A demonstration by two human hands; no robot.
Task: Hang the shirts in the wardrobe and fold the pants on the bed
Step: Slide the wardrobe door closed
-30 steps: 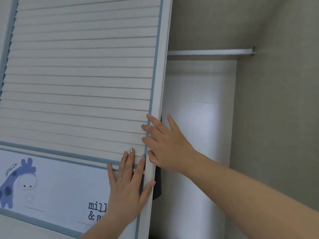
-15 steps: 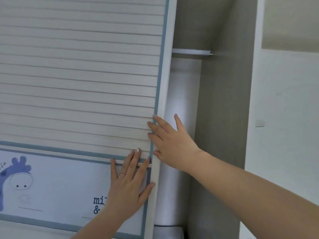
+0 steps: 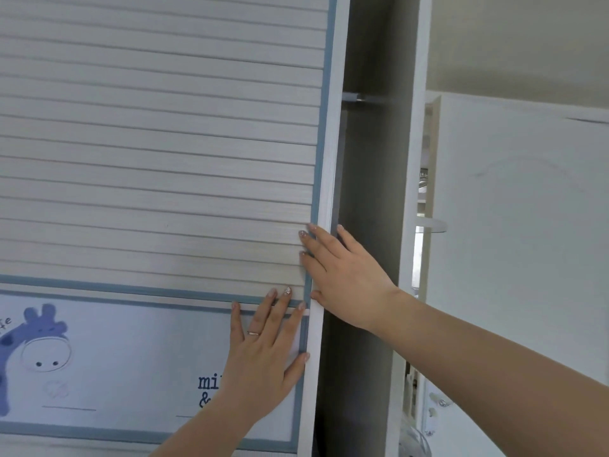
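Hands (image 3: 260,361) (image 3: 346,275) flat on wardrobe door (image 3: 158,159), fingers straight, holding nothing, wardrobe interior mostly hidden

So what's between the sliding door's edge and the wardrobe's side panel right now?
In the head view, only a narrow dark gap, with the hanging rail's end showing, separates door from side panel.

The wardrobe door (image 3: 158,159) is running past the top, left and bottom edges. The giraffe print (image 3: 36,351) is being cut off at the left edge. The left hand (image 3: 263,361) is covering most of the dark lettering (image 3: 207,390). The door is hiding all but a stub of the hanging rail (image 3: 357,97). The interior (image 3: 365,192) is lying in shadow, so its contents cannot be told.
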